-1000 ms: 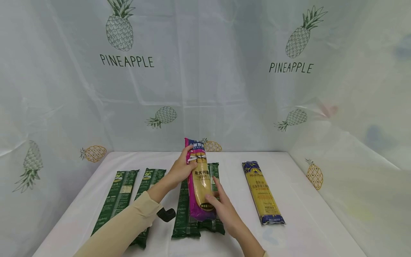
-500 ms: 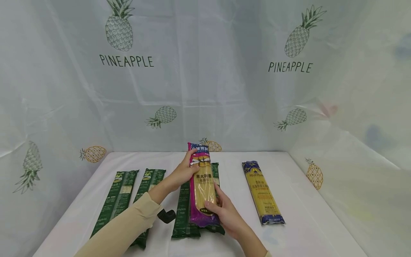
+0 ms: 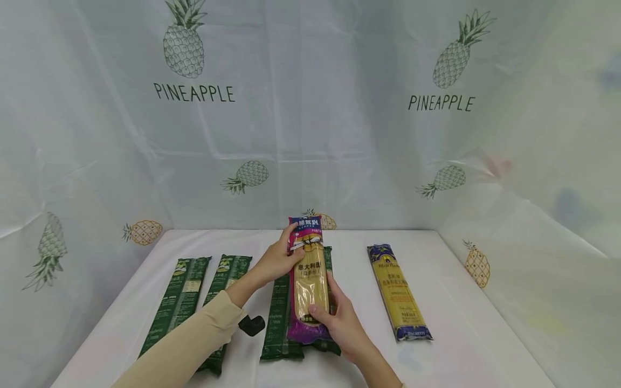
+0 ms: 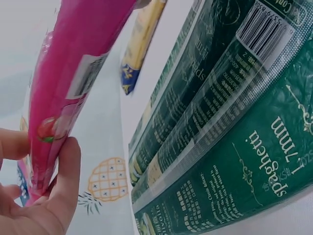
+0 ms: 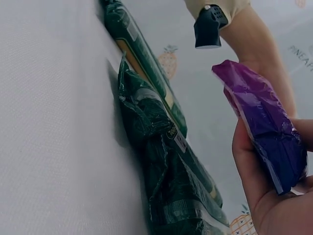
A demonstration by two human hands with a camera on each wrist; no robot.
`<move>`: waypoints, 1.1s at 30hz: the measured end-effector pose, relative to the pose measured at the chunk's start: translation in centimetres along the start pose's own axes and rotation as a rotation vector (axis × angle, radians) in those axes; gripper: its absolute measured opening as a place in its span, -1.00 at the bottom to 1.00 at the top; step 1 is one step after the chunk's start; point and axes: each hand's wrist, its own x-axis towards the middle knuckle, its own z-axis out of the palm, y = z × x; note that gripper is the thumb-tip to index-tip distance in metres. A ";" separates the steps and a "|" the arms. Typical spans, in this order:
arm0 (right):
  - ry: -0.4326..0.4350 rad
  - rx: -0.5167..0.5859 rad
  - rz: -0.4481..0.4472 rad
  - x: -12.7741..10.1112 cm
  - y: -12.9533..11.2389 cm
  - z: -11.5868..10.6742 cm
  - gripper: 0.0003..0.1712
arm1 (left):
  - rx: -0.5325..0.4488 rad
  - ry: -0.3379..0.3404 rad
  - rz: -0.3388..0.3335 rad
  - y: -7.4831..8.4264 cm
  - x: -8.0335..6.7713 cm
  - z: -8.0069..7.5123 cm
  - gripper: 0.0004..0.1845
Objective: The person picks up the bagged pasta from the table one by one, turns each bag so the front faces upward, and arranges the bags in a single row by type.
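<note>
A pink-edged spaghetti packet [image 3: 310, 275] with a yellow front is held up off the table, its printed face towards the head camera. My left hand [image 3: 277, 263] grips its upper left side, thumb on the front. My right hand [image 3: 343, 323] holds the lower right side, thumb across the front near the purple end [image 5: 266, 129]. In the left wrist view the packet's pink back and edge [image 4: 73, 73] show between thumb and fingers. Behind and below it two green spaghetti packets [image 3: 277, 323] lie side by side on the table, partly hidden.
Two more green packets [image 3: 177, 302] [image 3: 225, 275] lie on the left of the white table [image 3: 466, 323], one partly behind my left sleeve. A yellow and blue spaghetti packet [image 3: 399, 293] lies to the right. A pineapple-print curtain [image 3: 339, 134] closes off the back.
Both hands have shifted the pink packet slightly right and a little lower, and it is now more upright. The packets on the table have stayed put.
</note>
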 end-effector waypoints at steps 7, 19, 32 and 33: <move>0.039 -0.053 -0.026 0.0 0.1 0.1 0.14 | -0.023 0.010 -0.037 -0.1 0.3 -0.1 -0.20; 0.032 -0.283 -0.001 -0.2 -0.5 -1.3 0.20 | -0.190 0.010 -0.087 0.1 0.3 0.3 -0.24; -0.004 -0.467 0.109 -2.5 -2.3 -6.6 -0.02 | -0.329 -0.083 -0.076 0.6 1.4 4.5 -0.21; -0.005 -0.482 0.109 -2.8 -2.3 -7.1 -0.02 | -0.324 -0.089 -0.076 0.7 1.5 5.0 -0.21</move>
